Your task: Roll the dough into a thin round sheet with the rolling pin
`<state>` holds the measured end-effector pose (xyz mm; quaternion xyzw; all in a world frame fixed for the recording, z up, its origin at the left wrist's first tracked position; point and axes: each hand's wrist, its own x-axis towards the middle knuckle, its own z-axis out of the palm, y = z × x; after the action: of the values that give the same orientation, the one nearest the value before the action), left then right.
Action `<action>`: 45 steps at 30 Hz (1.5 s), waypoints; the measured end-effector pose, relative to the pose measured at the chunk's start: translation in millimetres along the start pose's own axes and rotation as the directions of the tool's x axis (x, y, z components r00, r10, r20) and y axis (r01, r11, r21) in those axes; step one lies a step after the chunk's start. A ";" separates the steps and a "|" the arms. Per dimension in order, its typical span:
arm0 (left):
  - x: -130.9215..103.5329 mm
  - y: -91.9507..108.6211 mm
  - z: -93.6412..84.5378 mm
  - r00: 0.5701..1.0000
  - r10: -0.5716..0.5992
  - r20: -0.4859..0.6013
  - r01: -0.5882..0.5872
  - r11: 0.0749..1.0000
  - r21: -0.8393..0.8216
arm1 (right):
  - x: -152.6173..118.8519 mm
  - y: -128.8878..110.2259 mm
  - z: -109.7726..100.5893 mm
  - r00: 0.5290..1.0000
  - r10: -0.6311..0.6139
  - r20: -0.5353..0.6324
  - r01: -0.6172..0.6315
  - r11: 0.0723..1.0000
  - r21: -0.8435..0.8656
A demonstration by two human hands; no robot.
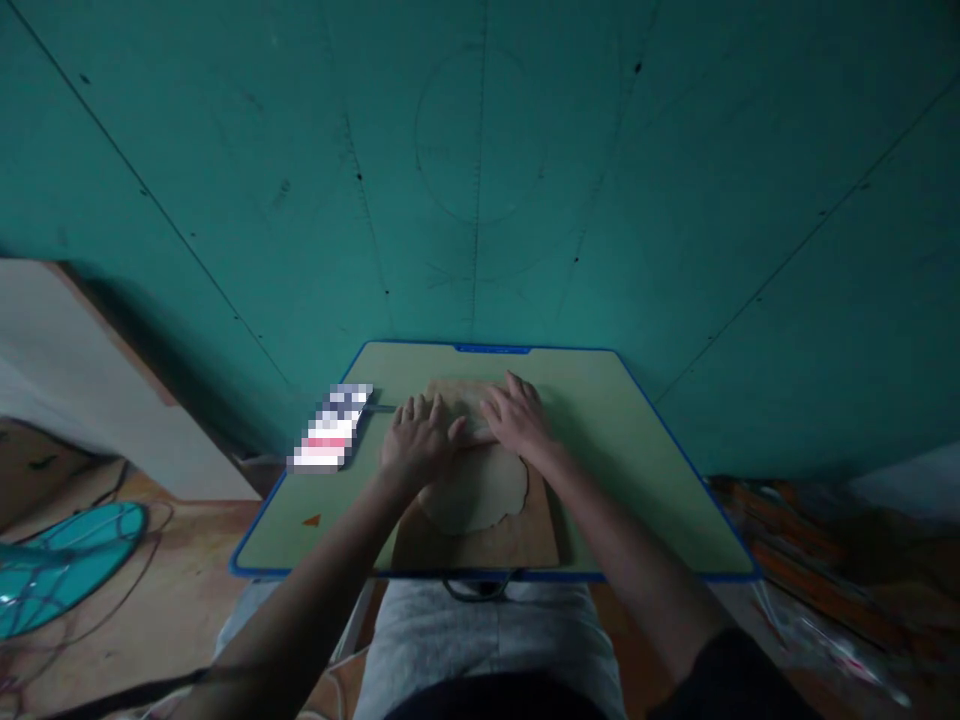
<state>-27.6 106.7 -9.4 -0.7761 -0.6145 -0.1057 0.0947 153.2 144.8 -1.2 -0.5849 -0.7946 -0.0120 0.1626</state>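
Observation:
A flat, uneven sheet of pale dough (pixel 474 490) lies on a wooden board (pixel 517 540). Across its far part runs a light rolling pin (pixel 478 437), of which only the middle shows between my hands. My left hand (pixel 421 435) is over the pin's left end, fingers pointing away and thumb toward the middle. On the right end lies my right hand (pixel 517 415), its fingers reaching forward over the pin. Both palms cover the pin's ends. The board's far part looks pale, perhaps from flour or dough.
The board rests on a small pale table (pixel 622 480) with a blue rim. A phone with a blurred screen (pixel 330 430) stands tilted at the left. Near it are a thin grey rod (pixel 381 408) and an orange triangle (pixel 311 520). A green wall (pixel 480 180) rises behind.

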 end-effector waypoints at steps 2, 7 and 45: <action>-22.8 9.0 0.2 0.999 -0.028 -0.045 0.030 0.999 0.026 | -20.5 1.4 -2.0 0.999 -0.051 0.010 0.051 0.999 0.004; -95.3 30.4 -1.6 0.966 0.176 -0.191 -0.172 0.984 0.036 | -89.5 10.0 -7.5 0.987 -0.159 0.001 0.159 0.986 0.047; -75.1 38.8 -14.9 0.996 0.031 -0.086 -0.038 0.997 -0.073 | -100.3 15.1 -4.1 0.947 -0.175 -0.270 0.237 0.948 0.213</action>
<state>-7.3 23.7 -16.9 -0.7844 -0.5920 -0.1597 0.0934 194.6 55.9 -27.3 -0.4676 -0.8206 -0.0047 0.3285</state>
